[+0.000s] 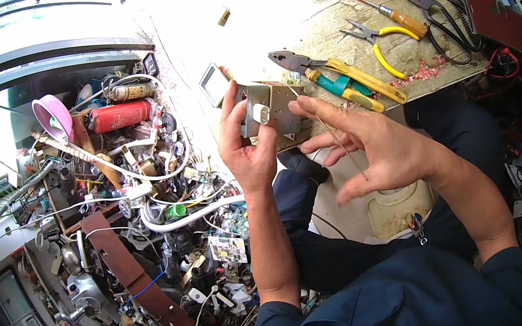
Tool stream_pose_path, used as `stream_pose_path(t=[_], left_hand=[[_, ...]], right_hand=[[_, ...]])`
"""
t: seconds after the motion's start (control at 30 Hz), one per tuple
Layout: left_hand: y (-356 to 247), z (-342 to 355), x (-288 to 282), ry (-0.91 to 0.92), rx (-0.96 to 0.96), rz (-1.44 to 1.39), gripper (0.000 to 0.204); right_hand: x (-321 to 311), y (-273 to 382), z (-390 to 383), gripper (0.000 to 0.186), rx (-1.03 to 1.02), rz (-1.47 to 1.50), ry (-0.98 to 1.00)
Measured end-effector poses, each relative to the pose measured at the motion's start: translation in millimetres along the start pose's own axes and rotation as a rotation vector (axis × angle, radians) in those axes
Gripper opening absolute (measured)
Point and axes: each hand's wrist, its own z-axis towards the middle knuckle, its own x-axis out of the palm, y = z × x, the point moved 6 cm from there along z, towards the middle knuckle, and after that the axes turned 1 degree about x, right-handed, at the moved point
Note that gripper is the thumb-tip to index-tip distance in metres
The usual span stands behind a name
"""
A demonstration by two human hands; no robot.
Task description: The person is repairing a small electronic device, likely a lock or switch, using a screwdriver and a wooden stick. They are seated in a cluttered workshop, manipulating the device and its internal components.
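Observation:
My left hand (pixel 246 141) grips a small grey metal bracket plate (pixel 270 111) with a white plastic part on it, holding it up over my lap. My right hand (pixel 366 144) is beside the plate, fingers spread, pinching a thin metal rod (pixel 339 141) between thumb and forefinger; the rod's upper end sits at the plate's right edge. Both forearms come up from the lower edge in dark blue sleeves.
A wooden bench (pixel 335 24) behind holds yellow-handled pliers (pixel 342 73), small cutters (pixel 385 43), a screwdriver (pixel 390 9) and scissors (pixel 434 9). To the left lies a heap of scrap parts with a red canister (pixel 122 115), a pink cup (pixel 51 116), white cables and circuit boards.

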Motion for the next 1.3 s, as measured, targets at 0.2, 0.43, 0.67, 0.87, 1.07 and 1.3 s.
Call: stream_pose_path(t=[0.2, 0.43, 0.67, 0.87, 1.07, 1.3], left_hand=[[0, 5, 2, 0.022, -0.052, -0.052, 0.042], [-1, 11, 2, 0.034, -0.062, -0.123, 0.041], [6, 11, 5, 0.008, -0.07, -0.165, 0.045], [3, 11, 5, -0.01, -0.115, -0.201, 0.034], [4, 9, 1, -0.041, 0.011, -0.162, 0.033], [-4, 4, 0, 0.001, -0.116, -0.222, 0.036]], right_hand=[[1, -6, -5, 0.075, 0.12, 0.217, -0.035], [-7, -1, -4, 0.065, 0.191, 0.622, -0.105], [-14, -20, 2, 0.046, 0.165, 0.49, -0.307], [-13, -17, 4, 0.047, 0.227, 0.408, -0.377], [-12, -25, 3, 0.046, 0.319, 0.304, -0.342], [-12, -32, 5, 0.043, 0.32, 0.243, -0.347]])
